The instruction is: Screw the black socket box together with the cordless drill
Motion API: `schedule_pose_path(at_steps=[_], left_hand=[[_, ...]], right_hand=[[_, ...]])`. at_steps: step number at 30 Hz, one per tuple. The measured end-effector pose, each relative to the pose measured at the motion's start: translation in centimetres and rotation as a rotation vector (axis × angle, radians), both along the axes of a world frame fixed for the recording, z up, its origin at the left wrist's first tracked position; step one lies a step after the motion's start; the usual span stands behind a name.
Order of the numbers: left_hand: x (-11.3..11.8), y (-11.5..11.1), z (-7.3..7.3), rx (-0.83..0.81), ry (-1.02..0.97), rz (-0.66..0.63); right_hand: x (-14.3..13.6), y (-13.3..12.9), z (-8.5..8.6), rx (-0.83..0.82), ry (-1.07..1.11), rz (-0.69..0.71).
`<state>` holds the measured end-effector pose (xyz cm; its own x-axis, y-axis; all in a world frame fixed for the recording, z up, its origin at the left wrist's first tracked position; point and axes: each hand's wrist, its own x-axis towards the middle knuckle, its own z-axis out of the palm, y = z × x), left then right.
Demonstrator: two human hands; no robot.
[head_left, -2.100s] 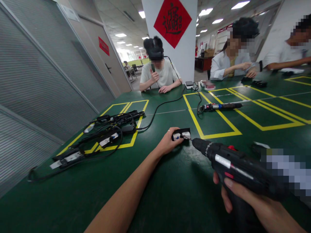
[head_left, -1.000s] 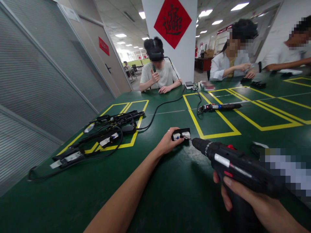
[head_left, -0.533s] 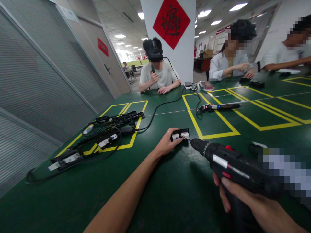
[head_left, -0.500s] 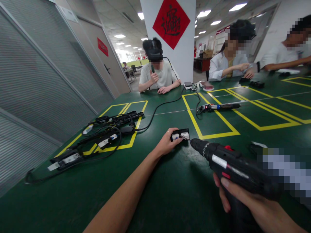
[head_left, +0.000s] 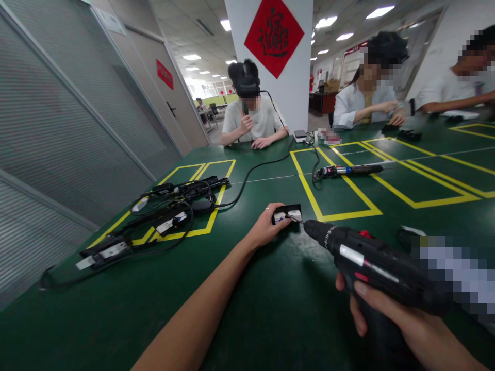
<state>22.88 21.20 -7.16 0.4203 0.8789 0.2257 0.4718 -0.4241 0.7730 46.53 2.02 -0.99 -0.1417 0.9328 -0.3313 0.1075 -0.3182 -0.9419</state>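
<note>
Head view: the left hand (head_left: 266, 226) pinches a small black case (head_left: 297, 210) between thumb and fingers; the case sits on the green table (head_left: 286, 309), near the middle of the view, with white pieces inside it; the right hand (head_left: 406, 314) is wrapped around the grip of a black drill (head_left: 371, 257), thumb along its near side and fingers curled around the front; the drill points left, its chuck (head_left: 314, 229) just beside the case, and its thin bit (head_left: 297, 220) reaches over the case's open side, though I cannot tell whether the tip touches anything; to the left, a tangle of black cables (head_left: 203, 206) and parts lies in and across yellow outlines (head_left: 212, 221); beyond the drill, a black rod (head_left: 365, 169) with a blue band lies across another outline's side; at the right edge is a pixelated item (head_left: 456, 268), too obscured to make out; across the table a person (head_left: 259, 118) in a headset holds something dark and upright in one hand, the other hand resting on the table; two more people (head_left: 365, 105) sit farther right.
</note>
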Motion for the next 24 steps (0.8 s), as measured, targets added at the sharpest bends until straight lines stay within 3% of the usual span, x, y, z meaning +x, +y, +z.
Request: schedule_pose_path(at_steps=[24], left_hand=[[0.05,-0.02,-0.1,0.043,0.003,0.001]], right_hand=[[-0.23,-0.05,0.27,0.002,0.06,-0.038]])
